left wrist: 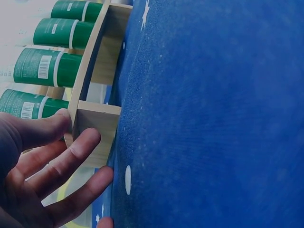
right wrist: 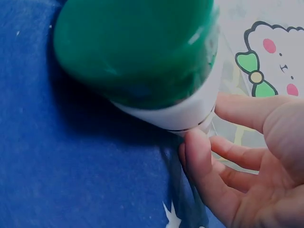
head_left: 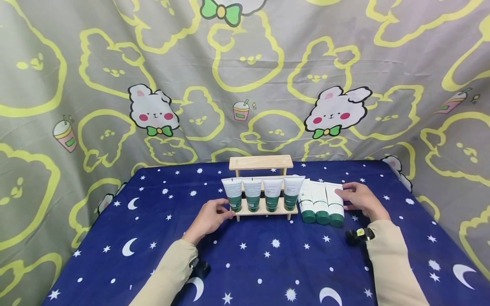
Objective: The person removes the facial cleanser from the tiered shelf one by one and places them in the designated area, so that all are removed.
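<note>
A small two-tier wooden rack (head_left: 264, 212) carries a row of white-and-green squeeze tubes (head_left: 272, 193), standing cap down on its lower shelf. At the rack's left end, my left hand (head_left: 210, 216) pinches the shelf edge; the thumb (left wrist: 54, 126) lies on the edge beside the nearest tube, and the other fingers are spread. Three white tubes with green caps lie side by side to the right of the rack. My right hand (head_left: 361, 199) holds the outermost lying tube (head_left: 334, 206) by its right side. In the right wrist view, its green cap (right wrist: 137, 52) looms close.
A dark blue cloth (head_left: 275, 263) with white moons and stars covers the table. Behind it hangs a grey curtain (head_left: 268, 76) with yellow cartoon outlines. The rack's raised back shelf (head_left: 261, 162) holds nothing. A dark wrist camera (head_left: 357, 236) sits on the right sleeve.
</note>
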The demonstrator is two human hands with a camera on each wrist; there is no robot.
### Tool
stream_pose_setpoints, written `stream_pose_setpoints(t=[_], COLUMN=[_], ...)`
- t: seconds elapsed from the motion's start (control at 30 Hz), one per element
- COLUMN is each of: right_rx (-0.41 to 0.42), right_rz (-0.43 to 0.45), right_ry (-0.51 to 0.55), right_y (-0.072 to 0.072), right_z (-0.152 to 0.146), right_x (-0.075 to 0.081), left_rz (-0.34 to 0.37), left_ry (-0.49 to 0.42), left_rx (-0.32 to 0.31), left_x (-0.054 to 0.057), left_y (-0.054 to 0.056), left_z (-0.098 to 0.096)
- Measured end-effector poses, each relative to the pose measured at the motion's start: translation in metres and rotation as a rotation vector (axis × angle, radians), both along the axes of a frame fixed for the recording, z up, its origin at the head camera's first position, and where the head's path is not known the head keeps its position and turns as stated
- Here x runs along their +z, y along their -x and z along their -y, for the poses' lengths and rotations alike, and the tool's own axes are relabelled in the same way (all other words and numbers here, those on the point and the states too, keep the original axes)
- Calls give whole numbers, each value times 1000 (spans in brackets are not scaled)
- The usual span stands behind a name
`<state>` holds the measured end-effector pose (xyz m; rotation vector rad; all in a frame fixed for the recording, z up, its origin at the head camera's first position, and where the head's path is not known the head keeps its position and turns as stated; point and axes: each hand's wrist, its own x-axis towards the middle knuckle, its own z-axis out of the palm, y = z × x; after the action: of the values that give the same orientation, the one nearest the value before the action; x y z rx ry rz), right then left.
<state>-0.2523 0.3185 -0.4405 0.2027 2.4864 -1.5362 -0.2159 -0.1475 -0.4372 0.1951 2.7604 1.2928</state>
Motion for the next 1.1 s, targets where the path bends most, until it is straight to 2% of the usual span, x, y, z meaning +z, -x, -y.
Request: stream_pose_setpoints(t=[0.2, 0.37, 0.5, 0.63, 0.77, 1.1], right_rx=[7, 0, -30, -37, -50, -81], right_rz=[-17, -80, -169, -286, -402, -645], right_ry=[-55, -224, -366, -428, -444, -466], right_y=[-5, -13, -18, -24, -34, -70], right_z=[1, 2, 4, 7, 11, 34], right_x=[7, 23, 36, 47, 62, 117], left_rz=[12, 8, 18, 11, 12, 12], left_ry=[-9, 0, -5, 1, -4, -13], left_rx=[-8, -12, -5, -6, -12, -5], left_x=[-1, -2, -1, 0, 0, 2], left_y=[0, 1, 1, 0, 0, 0], left_z=[0, 0, -1, 0, 0, -1])
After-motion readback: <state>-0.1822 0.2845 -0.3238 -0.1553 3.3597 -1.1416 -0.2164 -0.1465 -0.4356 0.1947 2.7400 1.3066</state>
